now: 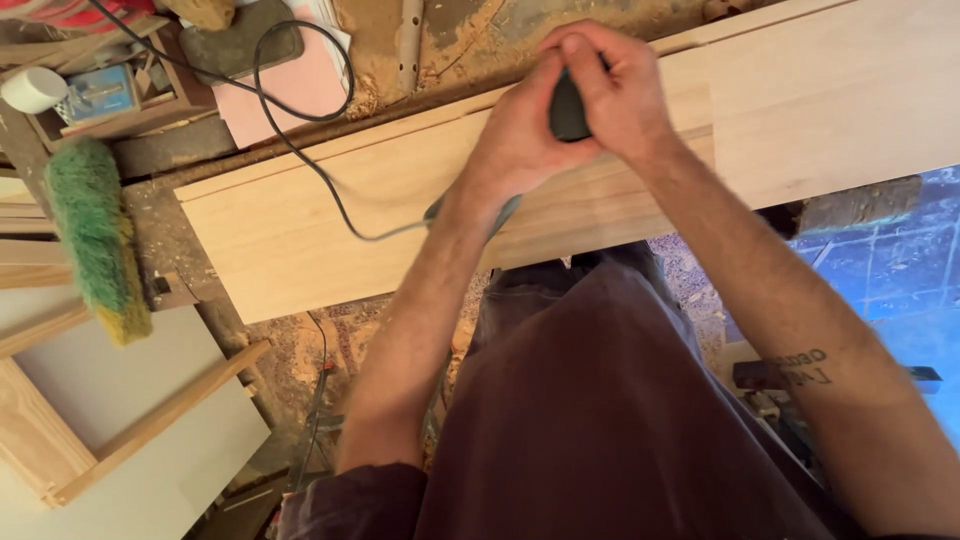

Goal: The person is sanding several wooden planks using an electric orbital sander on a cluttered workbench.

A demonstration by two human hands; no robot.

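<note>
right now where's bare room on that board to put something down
The pale wooden board is bare left of the black cord, and again at its right end beyond the right hand. The middle is crowded: both hands, left hand included, grip a dark power tool. The back shelf is cluttered.

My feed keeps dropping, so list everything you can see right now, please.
tool: 1, dark grey-green, gripped by both hands on the board
cord: 1, black, running from the tool across the board to upper left
board: 1, pale wood, across the bench
brush: 1, green and yellow bristles, left of the board
frame: 1, light wood, lower left
sawdust: tan, behind the board
left hand: on the tool
right hand: fingers over the tool's top
</note>
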